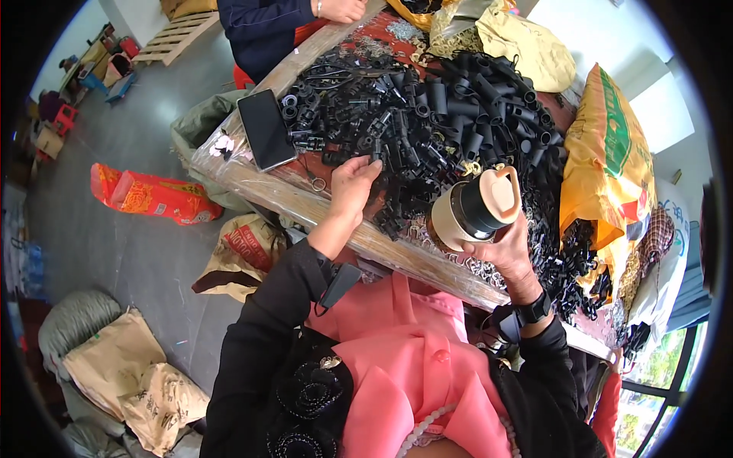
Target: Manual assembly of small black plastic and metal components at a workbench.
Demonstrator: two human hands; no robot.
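Observation:
My right hand (508, 256) is wrapped round a cream and black travel mug (492, 204), which has a cream lid with a carry loop. The mug is tilted over the front part of the table, above small metal pieces. At the near edge of a heap of black plastic fittings (382, 126), my left hand (355, 187) has its fingers closed together. Its fingertips touch the heap, and whatever may be between them is hidden. Left of that hand lies a dark-screened phone (266, 130), with a small metal ring (318, 184) beside it.
Black tubes (473, 103) lie heaped at the back right of the table. A yellow sack (607, 153) stands at the right, spilling black pieces. Across the table is another person's hand (341, 9). A red bag (156, 195) and paper sacks (122, 362) are on the left.

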